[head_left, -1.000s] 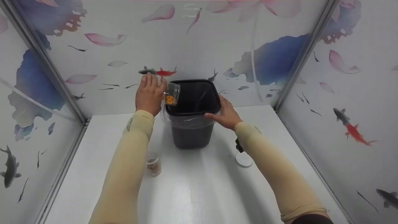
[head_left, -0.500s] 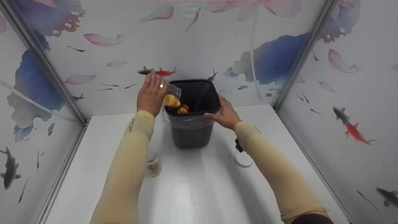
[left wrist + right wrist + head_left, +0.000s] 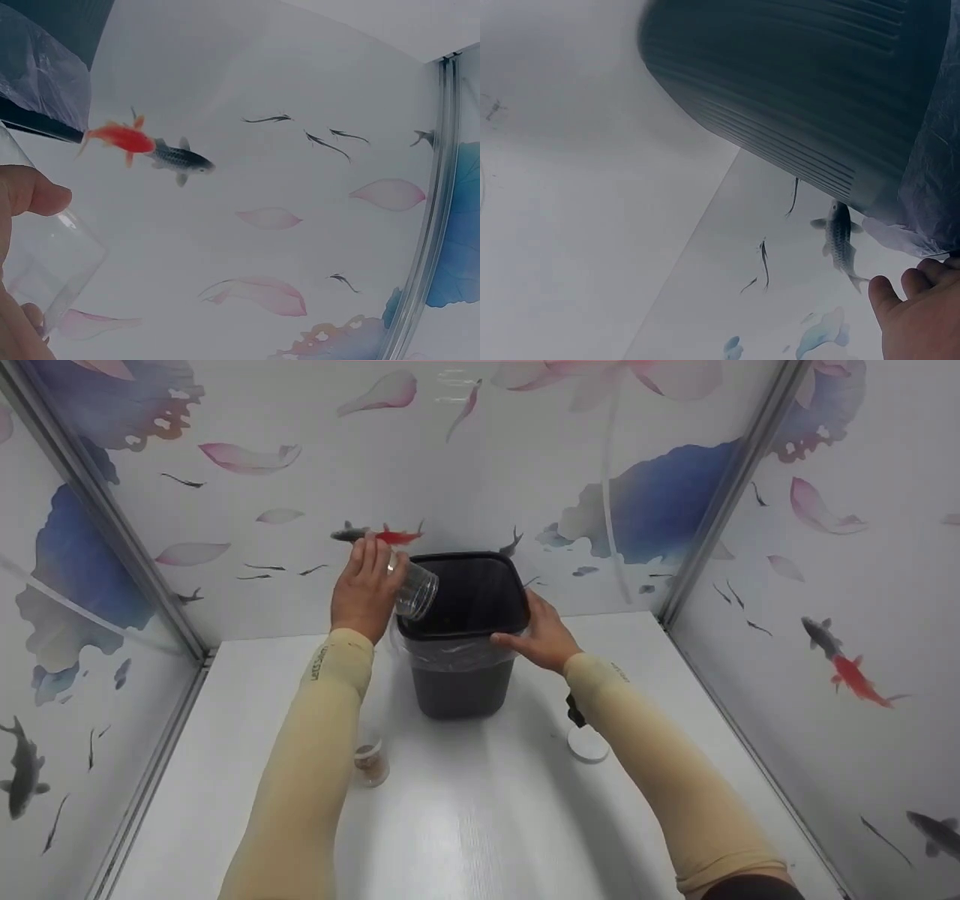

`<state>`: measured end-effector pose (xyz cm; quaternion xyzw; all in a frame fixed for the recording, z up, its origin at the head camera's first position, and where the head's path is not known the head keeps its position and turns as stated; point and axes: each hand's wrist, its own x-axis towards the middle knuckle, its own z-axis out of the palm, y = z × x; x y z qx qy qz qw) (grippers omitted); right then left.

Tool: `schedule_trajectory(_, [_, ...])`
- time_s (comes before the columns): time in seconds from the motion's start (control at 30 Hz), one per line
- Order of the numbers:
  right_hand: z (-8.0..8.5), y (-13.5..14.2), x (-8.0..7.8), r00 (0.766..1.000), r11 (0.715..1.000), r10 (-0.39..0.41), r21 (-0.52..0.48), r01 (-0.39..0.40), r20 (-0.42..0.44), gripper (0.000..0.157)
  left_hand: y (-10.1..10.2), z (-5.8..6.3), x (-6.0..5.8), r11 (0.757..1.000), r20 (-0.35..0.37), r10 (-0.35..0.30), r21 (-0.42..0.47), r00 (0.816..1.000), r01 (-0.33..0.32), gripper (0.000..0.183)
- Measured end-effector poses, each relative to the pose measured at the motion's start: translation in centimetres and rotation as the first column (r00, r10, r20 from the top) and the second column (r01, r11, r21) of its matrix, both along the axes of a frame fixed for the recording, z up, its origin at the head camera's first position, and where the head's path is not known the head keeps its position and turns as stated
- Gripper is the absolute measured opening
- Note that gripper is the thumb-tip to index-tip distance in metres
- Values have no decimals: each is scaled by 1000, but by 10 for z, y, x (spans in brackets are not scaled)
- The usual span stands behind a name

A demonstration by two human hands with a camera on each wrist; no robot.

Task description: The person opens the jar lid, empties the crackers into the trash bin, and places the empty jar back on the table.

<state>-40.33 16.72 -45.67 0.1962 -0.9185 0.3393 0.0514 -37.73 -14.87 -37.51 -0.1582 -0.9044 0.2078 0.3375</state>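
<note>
Yellow bits have left the clear jar point(image 3: 417, 591). I see the left hand point(image 3: 365, 591) hold it tipped over the black bin point(image 3: 461, 690), by its left edge; the right hand point(image 3: 547, 635) grips the right edge, room between.

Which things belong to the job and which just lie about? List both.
In the job:
clear jar, tilted in the left hand
bin, held by the right hand
plastic bag round the bin

Apparently just lying about:
second jar, standing on the table
white lid, on the table
</note>
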Motion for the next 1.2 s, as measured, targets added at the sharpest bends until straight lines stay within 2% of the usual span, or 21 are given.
schedule_trajectory(0.1, [0,0,0,1000,1000,0,-3,0,-7,110,-1,-2,0,999,-6,-8,47,1000,9,51])
schedule_trajectory(0.2, [-1,0,0,1000,1000,-8,4,8,-1,111,-3,-4,3,989,22,-3,149,1000,0,60])
schedule_trajectory(0.27, [-1,-1,1,1000,1000,-11,14,11,10,112,-3,-6,6,967,36,2,256,999,-11,67])
schedule_trajectory(0.3, [-1,-1,0,1000,1000,-12,19,12,14,113,-2,-7,8,947,37,-1,322,999,-11,70])
schedule_trajectory(0.33, [-1,-1,0,1000,1000,-15,24,15,19,114,-2,-9,10,922,35,-2,387,999,-12,73])
schedule_trajectory(0.4, [-1,-1,0,1000,1000,-20,25,19,25,114,2,-12,15,854,-12,-22,520,1000,25,76])
schedule_trajectory(0.5, [0,0,-1,999,999,-31,15,30,24,115,10,-19,23,722,-134,-68,678,989,141,80])
schedule_trajectory(0.63, [1,0,0,999,999,-31,10,30,34,116,21,-34,42,550,-281,-107,782,954,292,85])
schedule_trajectory(0.67, [1,0,1,999,999,-32,11,31,42,117,24,-41,48,516,-307,-111,795,945,319,87])
schedule_trajectory(0.77, [1,0,3,998,999,-35,14,34,59,119,34,-68,68,430,-346,-140,822,928,372,94])
schedule_trajectory(0.87, [0,1,3,999,999,-29,15,29,38,117,47,-103,89,373,-373,-208,824,904,426,97])
schedule_trajectory(0.93, [0,1,3,1000,1000,-21,15,21,15,115,58,-131,106,353,-373,-257,822,891,446,97])
schedule_trajectory(0.97, [0,1,3,1000,1000,-18,16,18,7,114,63,-147,114,350,-361,-278,825,890,444,97])
schedule_trajectory(1.0, [0,1,3,1000,1000,-14,18,14,4,113,69,-162,123,357,-336,-298,829,893,431,96])
schedule_trajectory(1.1, [0,0,2,1000,1000,-22,19,21,16,115,87,-208,145,409,-198,-342,849,919,335,98])
schedule_trajectory(1.17, [0,0,2,999,999,-29,22,29,26,116,97,-232,156,452,-66,-378,857,923,247,98])
schedule_trajectory(1.2, [0,0,2,999,999,-33,25,32,30,117,102,-242,160,471,0,-397,858,918,204,98])
